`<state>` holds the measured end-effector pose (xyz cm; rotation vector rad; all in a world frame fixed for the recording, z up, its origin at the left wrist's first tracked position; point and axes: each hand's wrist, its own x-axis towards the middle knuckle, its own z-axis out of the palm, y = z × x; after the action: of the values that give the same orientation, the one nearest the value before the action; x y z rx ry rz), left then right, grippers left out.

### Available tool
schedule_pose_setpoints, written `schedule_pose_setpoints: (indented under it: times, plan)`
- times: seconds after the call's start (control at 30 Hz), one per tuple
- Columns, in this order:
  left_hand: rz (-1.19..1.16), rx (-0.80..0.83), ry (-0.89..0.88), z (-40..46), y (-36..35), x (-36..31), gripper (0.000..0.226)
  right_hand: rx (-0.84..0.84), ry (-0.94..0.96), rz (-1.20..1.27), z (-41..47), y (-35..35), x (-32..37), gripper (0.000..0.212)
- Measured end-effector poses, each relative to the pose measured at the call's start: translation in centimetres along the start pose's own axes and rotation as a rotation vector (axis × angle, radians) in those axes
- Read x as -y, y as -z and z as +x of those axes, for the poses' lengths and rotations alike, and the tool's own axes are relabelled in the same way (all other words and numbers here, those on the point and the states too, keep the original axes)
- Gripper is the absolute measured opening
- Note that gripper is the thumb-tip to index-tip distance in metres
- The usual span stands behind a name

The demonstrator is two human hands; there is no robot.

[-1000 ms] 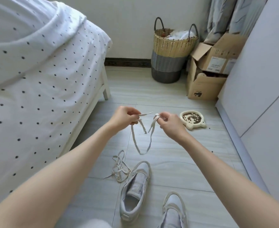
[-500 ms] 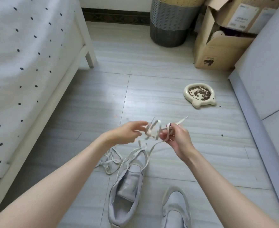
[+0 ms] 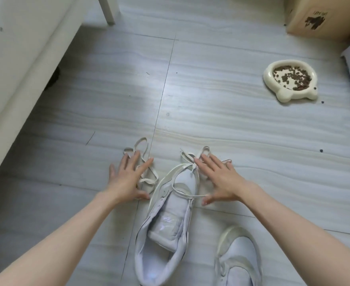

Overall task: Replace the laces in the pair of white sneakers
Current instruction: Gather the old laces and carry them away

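Right now the floor (image 3: pixel 221 124) fills nearly the whole frame, with the bed (image 3: pixel 15 65) along the upper left. In the lower middle lies one white sneaker (image 3: pixel 166 230), toe pointing up the frame, its tongue exposed and no lace threaded through it as far as I can see; the second sneaker (image 3: pixel 238 259) sits at the lower right, partly cut off. My left hand (image 3: pixel 126 180) is spread flat, fingers straight, resting on one loose lace (image 3: pixel 147 178) left of the sneaker's toe. My right hand (image 3: pixel 217 178) is likewise open and flat over the other lace (image 3: pixel 188 159), which trails across the toe. A pet food bowl (image 3: pixel 289 81) sits at the upper right. I judge the laces are out or merely laid down; threading remains undone for both shoes.
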<state>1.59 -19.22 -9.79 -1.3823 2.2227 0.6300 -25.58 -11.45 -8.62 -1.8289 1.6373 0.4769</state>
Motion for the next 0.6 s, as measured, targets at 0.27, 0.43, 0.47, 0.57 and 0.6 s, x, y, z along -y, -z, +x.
schedule_pose_setpoints:
  times: [0.27,0.43,0.47,0.57,0.6]
  plan:
    - [-0.240,-0.502,-0.176,-2.3,-4.6,-0.2,0.047,-0.690,0.135,0.119,0.0,-6.1,0.0,0.038]
    - [-0.380,-0.399,-0.140,-4.0,-5.4,-0.3,0.043,-0.537,-0.044,0.439,-1.1,-5.6,1.2,0.028]
    - [-0.428,-0.341,-0.073,-4.6,-4.5,-0.4,0.036,-0.444,-0.078,0.459,-1.6,-4.8,1.7,0.024]
    - [-0.544,-0.207,0.150,-7.7,0.2,-0.9,0.014,-0.299,-0.171,0.502,-4.7,-0.3,3.5,0.018]
    - [-0.540,-0.169,0.175,-9.2,2.3,-1.0,0.011,-0.295,-0.184,0.507,-6.1,1.7,4.4,0.019]
